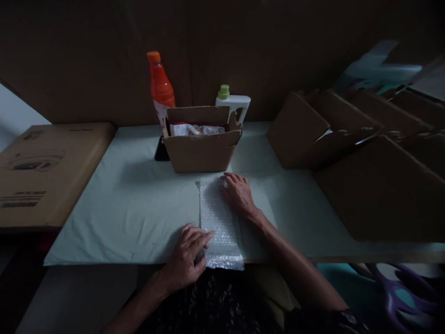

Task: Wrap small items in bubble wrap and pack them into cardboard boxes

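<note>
A strip of clear bubble wrap (220,222) lies lengthwise on the pale green cloth (139,222), its near end hanging slightly over the table's front edge. My left hand (189,253) is at its lower left side, index finger reaching onto the wrap and thumb apart from it. Farther up, my right hand (239,192) rests flat across the wrap's upper right part with fingers stretched out. Just beyond the wrap stands a small open cardboard box (203,153) with red and white packets (196,130) inside.
Behind the box stand an orange-capped bottle (162,86) and a white jug with a green cap (232,99). A dark phone-like object (162,150) is beside the box. Cardboard bins (378,185) line the right; a flat carton (52,171) lies left. Purple-handled scissors (399,292) appear lower right.
</note>
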### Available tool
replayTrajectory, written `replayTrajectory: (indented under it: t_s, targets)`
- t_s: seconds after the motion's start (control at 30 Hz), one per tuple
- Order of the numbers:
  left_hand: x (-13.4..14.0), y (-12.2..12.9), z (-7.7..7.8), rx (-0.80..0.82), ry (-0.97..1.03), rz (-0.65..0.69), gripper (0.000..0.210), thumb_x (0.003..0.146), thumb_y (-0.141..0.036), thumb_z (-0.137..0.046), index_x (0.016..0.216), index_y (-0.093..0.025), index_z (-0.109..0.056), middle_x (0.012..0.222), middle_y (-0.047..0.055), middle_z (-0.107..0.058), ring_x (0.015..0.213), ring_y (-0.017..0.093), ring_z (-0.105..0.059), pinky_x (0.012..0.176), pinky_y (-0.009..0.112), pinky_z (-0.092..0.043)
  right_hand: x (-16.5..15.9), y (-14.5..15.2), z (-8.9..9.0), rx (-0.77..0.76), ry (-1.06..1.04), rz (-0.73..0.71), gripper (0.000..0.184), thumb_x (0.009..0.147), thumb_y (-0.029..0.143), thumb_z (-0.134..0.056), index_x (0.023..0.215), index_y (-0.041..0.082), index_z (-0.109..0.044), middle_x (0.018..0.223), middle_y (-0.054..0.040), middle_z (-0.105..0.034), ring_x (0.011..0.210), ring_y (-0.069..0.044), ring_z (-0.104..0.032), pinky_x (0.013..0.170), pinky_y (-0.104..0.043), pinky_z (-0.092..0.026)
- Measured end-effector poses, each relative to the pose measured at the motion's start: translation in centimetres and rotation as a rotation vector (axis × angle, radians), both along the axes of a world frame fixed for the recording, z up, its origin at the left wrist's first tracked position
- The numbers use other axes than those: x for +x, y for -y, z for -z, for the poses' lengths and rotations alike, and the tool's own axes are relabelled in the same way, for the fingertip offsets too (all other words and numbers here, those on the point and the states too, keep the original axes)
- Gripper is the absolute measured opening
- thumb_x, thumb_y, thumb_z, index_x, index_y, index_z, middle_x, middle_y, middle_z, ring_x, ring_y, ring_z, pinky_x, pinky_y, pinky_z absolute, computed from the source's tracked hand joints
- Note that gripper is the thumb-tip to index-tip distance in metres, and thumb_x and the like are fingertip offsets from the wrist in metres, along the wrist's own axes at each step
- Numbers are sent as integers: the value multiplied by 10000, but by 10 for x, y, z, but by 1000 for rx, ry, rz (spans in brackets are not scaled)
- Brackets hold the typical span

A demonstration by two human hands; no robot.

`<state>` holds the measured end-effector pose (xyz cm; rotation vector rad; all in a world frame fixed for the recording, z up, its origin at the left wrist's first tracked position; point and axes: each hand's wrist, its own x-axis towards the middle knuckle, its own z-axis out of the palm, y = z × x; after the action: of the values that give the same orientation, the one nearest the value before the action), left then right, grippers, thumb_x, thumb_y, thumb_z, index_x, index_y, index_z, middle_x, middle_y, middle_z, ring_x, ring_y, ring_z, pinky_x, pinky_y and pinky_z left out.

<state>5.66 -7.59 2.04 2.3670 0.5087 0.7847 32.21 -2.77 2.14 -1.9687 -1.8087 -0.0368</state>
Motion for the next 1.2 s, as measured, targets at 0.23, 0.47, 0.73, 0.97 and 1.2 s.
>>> replayTrajectory:
  t_s: [0.23, 0.47, 0.73, 0.97, 1.2]
  targets:
    - [5, -5, -2, -77, 80, 9, 211, 832, -109, -562, 993, -187, -674, 946, 65, -694, 1041, 254, -602, 946, 479, -484, 24, 82, -21, -100, -299, -353, 380, 935, 194, -560, 1309, 255, -579, 1320, -85, -658, 1230, -241, -604, 1031, -466, -488]
    - [15, -10, 6, -79, -1, -212, 239, 853, -76, -535, 1009, -189, -677, 826, 29, -722, 788, 187, -644, 728, 331, -531, -4, 155, -15, -263, -351, -330, 775, 857, 231, -702, 1539, 321, -346, 1469, -96, -533, 1353, -277, -491, 1073, -483, -481]
    - [25, -20, 14, -37, -149, -365, 477, 849, -130, -552, 1319, -209, -542, 792, -2, -679, 787, 189, -662, 809, 358, -552, -33, 117, 20, 99, -257, -12, 416, 926, 202, -572, 1341, 232, -557, 904, -57, -714, 824, -236, -656, 780, -395, -539]
    - [29, -22, 15, -21, -215, -388, 549, 835, -108, -573, 1368, -198, -475, 753, -20, -664, 770, 203, -647, 824, 386, -531, -33, 122, 16, 211, -100, -14, 419, 930, 245, -591, 1345, 225, -534, 1138, -125, -707, 1021, -279, -651, 835, -422, -510]
    - [26, -24, 9, 11, -230, -364, 479, 860, -147, -596, 1331, -177, -514, 825, 22, -674, 798, 220, -649, 794, 391, -538, -35, 136, 7, -7, -71, -286, 365, 864, 131, -572, 1210, 224, -642, 1395, -132, -612, 1295, -325, -538, 933, -502, -488]
